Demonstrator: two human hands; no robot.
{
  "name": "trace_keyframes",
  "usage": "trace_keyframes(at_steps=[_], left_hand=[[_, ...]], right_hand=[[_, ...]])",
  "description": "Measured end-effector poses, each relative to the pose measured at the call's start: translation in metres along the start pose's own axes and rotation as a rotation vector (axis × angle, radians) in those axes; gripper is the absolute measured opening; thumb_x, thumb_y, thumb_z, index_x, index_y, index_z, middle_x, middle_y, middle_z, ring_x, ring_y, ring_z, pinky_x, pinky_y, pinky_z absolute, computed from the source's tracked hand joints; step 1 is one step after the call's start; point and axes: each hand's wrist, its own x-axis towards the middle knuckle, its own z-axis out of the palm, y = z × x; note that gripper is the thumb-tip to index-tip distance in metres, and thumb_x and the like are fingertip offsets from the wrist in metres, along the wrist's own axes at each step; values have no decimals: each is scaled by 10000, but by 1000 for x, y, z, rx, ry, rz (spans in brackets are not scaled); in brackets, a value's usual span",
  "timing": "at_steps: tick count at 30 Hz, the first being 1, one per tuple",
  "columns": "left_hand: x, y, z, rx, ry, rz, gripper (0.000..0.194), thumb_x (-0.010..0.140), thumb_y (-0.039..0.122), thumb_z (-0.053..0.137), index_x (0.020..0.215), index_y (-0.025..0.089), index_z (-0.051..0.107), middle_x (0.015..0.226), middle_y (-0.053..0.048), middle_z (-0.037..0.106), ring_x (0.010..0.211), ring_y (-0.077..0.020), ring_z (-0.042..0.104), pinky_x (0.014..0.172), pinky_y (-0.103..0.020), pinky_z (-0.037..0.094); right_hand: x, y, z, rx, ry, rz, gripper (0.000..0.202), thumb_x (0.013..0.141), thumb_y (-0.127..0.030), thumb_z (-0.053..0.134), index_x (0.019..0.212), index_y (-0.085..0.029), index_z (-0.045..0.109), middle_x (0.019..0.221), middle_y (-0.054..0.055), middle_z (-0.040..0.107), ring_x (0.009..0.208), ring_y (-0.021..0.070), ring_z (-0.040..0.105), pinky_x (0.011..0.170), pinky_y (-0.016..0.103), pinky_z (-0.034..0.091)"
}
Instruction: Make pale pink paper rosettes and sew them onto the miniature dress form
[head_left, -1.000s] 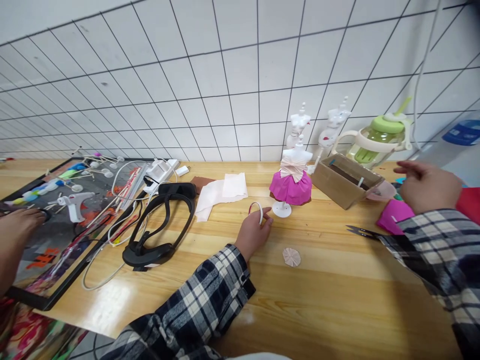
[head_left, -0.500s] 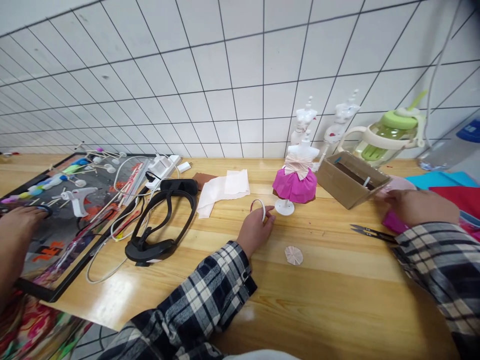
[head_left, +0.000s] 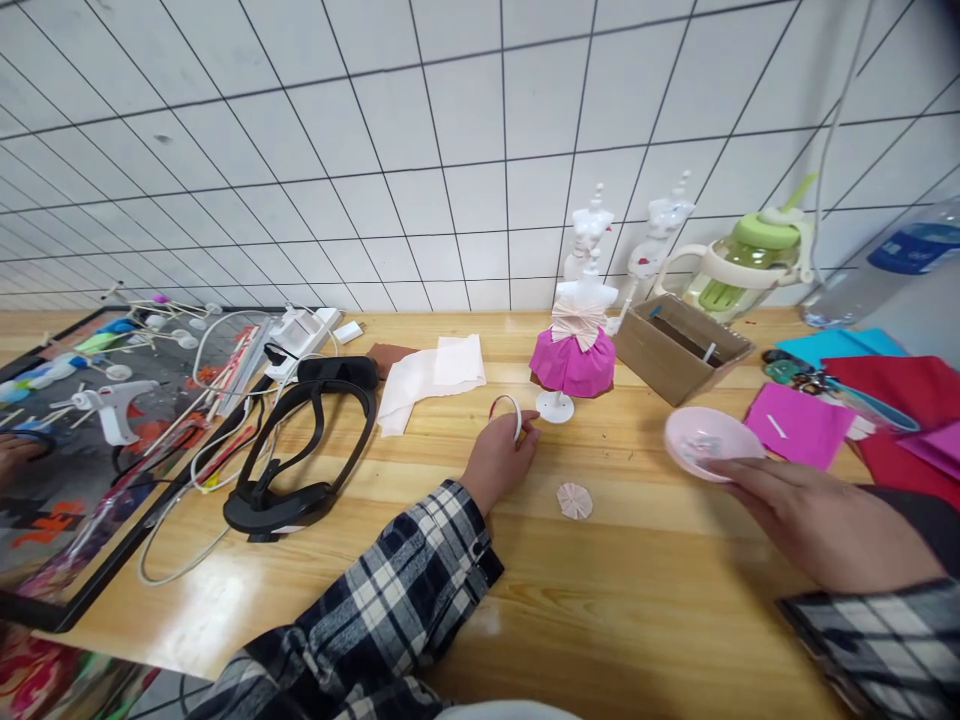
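Observation:
My right hand (head_left: 810,515) grips the rim of a shallow pink bowl (head_left: 739,432), which holds small light bits too blurred to name. My left hand (head_left: 499,458) rests on the table, its fingers curled at a thin white ring (head_left: 516,418) with a red inner edge; the ring's lower part is hidden by the hand. Just beyond stands a small white dress form (head_left: 586,290) wearing a pleated pale-pink bow top and a magenta skirt (head_left: 574,365). A pleated pale-pink fabric disc (head_left: 575,501) lies flat between my hands.
Behind are a cardboard box (head_left: 664,360), two more dress forms, a green-lidded bottle (head_left: 750,262) and a water bottle (head_left: 885,262). Coloured fabric (head_left: 799,425) lies right. Leftward are pale cloth (head_left: 435,380), a black headset (head_left: 300,450), a glue gun (head_left: 112,408) and another person's hand (head_left: 11,455).
My right hand has drawn the pink bowl from beside the box toward me, over where the black snips lay; they are now out of sight. My left hand stays by the dress form. The view shifted right.

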Motion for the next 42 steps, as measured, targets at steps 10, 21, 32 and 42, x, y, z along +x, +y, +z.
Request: trace_keyframes(at_steps=[10,21,32,42], left_hand=[[-2,-3,1,31,20,14,283,885,254,506,1130,188,630,995,-51,710,926,-195,641,840,-315,494],[0,-2,1,42,17,4,208,874,260,523,1009,201,670,950,-44,720,877,-190,649,794,-308,500],[0,-3,2,58,17,7,195,866,239,518,963,194,681,908,-48,720,825,-181,644,767,-298,498],[-12,17,-20,186,80,30,220,884,285,513,932,215,716,906,-78,727,915,-237,634,854,-369,451]], right_hand=[[99,-86,19,-51,62,3,381,923,-261,439,1273,-204,579,1212,76,660,890,226,675,654,326,536],[111,-14,-17,-179,250,291,489,926,-401,423,1301,-108,533,1104,195,654,962,317,546,777,398,363],[96,-34,-20,-345,208,313,408,948,-375,376,1189,-155,620,857,119,678,787,239,497,635,342,247],[98,-73,-19,-198,332,250,487,893,-426,439,1262,-138,571,1080,159,639,916,299,500,707,381,318]])
